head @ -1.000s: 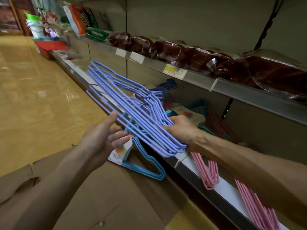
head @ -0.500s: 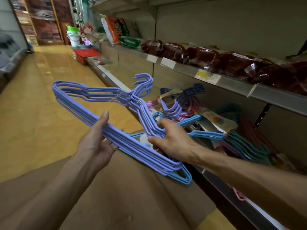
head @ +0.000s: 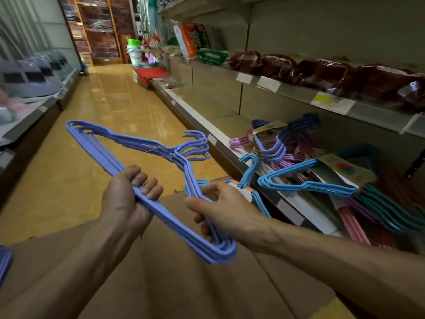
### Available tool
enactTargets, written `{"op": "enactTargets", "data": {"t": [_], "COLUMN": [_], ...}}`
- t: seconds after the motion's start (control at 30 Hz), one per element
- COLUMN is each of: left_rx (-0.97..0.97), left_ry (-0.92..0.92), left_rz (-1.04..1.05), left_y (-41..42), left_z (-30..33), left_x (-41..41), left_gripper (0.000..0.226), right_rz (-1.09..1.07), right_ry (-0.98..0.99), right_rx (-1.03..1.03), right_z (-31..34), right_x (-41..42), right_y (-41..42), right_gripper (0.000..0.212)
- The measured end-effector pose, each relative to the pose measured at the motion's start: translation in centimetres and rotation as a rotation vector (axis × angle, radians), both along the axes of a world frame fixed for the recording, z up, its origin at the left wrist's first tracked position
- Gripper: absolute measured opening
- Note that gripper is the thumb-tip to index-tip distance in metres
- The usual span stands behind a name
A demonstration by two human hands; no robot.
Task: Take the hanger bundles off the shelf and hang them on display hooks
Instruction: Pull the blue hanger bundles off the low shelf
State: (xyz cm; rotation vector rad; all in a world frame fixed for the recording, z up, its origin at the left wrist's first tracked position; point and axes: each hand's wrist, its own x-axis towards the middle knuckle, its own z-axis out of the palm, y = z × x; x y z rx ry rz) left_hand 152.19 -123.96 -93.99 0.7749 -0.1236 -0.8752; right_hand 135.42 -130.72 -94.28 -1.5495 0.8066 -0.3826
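Note:
A bundle of lavender-blue wire hangers [head: 108, 143] is held flat in front of me, above a cardboard box, its hooks pointing right. My left hand [head: 128, 199] grips the bundle's long bottom bar. My right hand [head: 220, 208] grips the bundle's right shoulder near its corner. On the lower shelf [head: 220, 139] to the right lies a pile of other bundles: light blue hangers [head: 305, 184], teal hangers [head: 391, 210], pink hangers [head: 351, 224] and dark blue hangers [head: 296, 127]. A light blue bundle with an orange label [head: 246, 189] lies just behind my right hand.
A large cardboard box [head: 174, 284] lies under my arms. The upper shelf [head: 287, 90] carries brown wrapped packs and price tags. The yellow aisle floor [head: 119, 107] runs ahead, with red goods [head: 151, 73] on it and another shelf [head: 34, 100] at left.
The bundle has come off the shelf and now lies flatter over the box. My left hand went from an open touch to a full grip on the bar. The view swung left along the aisle.

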Motion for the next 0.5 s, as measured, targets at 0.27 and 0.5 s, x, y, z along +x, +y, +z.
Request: {"op": "enactTargets", "data": {"t": [0.27,0.5], "left_rx": [-0.118,-0.171], "left_ry": [-0.15,-0.083], "left_rz": [-0.177,-0.356], "left_y": [4.6,7.5], "left_z": [0.2,-1.5], "left_x": [2.1,3.8], "left_gripper": [0.009,0.011], "right_rz": [0.057,-0.038], "right_ry": [-0.254,-0.572], "right_rx": [0.572,0.766], "right_z": [1.6,0.6], "right_x": [4.2,7.0], "right_y": [0.3,-1.6], "right_gripper": [0.034,0.06]}}
